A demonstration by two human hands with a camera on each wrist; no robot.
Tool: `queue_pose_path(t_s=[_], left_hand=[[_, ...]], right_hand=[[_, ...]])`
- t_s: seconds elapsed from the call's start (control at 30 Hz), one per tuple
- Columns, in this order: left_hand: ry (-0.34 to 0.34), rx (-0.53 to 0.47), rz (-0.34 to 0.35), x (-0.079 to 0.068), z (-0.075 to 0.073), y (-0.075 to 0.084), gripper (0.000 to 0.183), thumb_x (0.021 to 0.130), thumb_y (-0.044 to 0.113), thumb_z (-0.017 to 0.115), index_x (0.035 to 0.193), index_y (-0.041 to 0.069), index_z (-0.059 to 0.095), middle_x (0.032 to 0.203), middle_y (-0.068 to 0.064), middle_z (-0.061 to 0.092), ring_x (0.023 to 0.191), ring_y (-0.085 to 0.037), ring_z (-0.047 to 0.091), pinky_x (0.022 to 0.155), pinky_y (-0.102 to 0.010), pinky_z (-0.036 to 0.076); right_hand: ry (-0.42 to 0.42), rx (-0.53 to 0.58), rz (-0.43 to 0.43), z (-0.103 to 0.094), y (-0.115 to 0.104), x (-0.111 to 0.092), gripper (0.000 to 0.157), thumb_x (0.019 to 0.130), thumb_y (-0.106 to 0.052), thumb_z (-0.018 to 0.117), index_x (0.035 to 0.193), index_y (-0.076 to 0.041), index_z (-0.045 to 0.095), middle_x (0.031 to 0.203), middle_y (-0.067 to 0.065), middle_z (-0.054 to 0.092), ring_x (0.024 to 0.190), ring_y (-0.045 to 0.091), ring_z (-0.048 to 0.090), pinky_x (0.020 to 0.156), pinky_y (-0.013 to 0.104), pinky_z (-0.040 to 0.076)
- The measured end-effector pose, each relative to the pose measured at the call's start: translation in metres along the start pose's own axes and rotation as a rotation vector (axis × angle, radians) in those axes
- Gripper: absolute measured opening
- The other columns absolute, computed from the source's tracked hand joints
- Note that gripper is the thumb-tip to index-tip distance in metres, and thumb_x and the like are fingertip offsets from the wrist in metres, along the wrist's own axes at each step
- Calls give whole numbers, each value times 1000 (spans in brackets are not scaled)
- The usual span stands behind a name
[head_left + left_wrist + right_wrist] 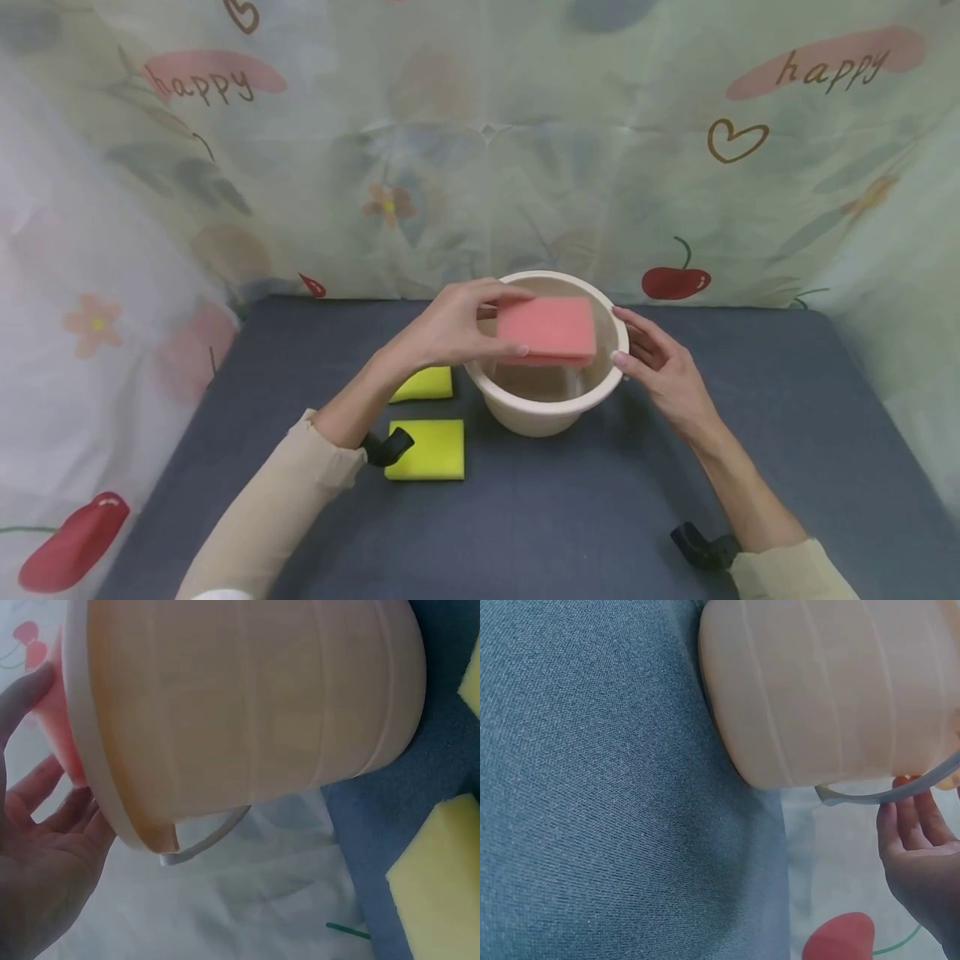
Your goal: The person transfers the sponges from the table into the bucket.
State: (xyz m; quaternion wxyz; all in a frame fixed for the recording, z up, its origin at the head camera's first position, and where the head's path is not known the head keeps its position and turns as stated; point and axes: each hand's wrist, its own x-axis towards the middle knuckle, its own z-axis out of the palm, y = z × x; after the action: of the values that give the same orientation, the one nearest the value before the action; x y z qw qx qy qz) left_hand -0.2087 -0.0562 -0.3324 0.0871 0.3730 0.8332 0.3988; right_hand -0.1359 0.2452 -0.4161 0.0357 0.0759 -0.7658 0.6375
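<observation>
My left hand (461, 321) pinches a pink sponge (551, 325) between thumb and fingers, over the mouth of a cream plastic bucket (536, 421). In the left wrist view, the pink sponge (58, 727) shows partly behind the bucket's rim, with fingers on both sides of it. The bucket stands upright on the table. My right hand (667, 375) holds the bucket's right rim, thumb nearer and forefinger farther back. In the right wrist view, the fingers (911, 821) reach up behind the bucket's pale handle (885, 796). Part of the bucket's inside is hidden by the sponge.
Two yellow sponges lie left of the bucket: a nearer one (431, 454) and a farther one (427, 383), partly hidden by my left arm. The dark blue-grey tabletop (562, 517) ends at a patterned curtain (487, 167). Both wrists wear black camera mounts.
</observation>
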Motion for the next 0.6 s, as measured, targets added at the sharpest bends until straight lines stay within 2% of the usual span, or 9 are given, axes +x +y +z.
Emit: queue_pose_path(t_s=[0.23,0.4,0.5,0.6], left_hand=[[-79,53,6,12,0,-5,59,79,36,84,133,23,63,128,9,62,112,-6,59,95,-23,49],[-144,106,-9,19,-1,-5,57,81,29,83,134,22,63,129,7,61,114,-8,58,96,-25,48],[-198,95,-39,23,-1,-4,56,82,24,82,134,20,63,130,5,60,116,-11,59,96,-24,49],[-250,41,-75,26,1,-1,54,82,18,82,132,16,63,130,2,59,118,-14,60,96,-23,49]], right_hand=[[3,-23,8,1,0,0,59,96,-16,67,151,-20,46,150,13,46,132,20,49,93,15,48],[9,-43,20,3,-1,1,59,96,-20,68,151,-22,45,150,12,46,134,26,47,93,15,47],[15,-46,16,3,-1,1,59,96,-19,68,151,-21,46,150,14,46,133,25,48,92,15,48],[16,-39,14,2,1,0,58,96,-18,67,151,-20,46,149,15,46,132,22,50,91,15,48]])
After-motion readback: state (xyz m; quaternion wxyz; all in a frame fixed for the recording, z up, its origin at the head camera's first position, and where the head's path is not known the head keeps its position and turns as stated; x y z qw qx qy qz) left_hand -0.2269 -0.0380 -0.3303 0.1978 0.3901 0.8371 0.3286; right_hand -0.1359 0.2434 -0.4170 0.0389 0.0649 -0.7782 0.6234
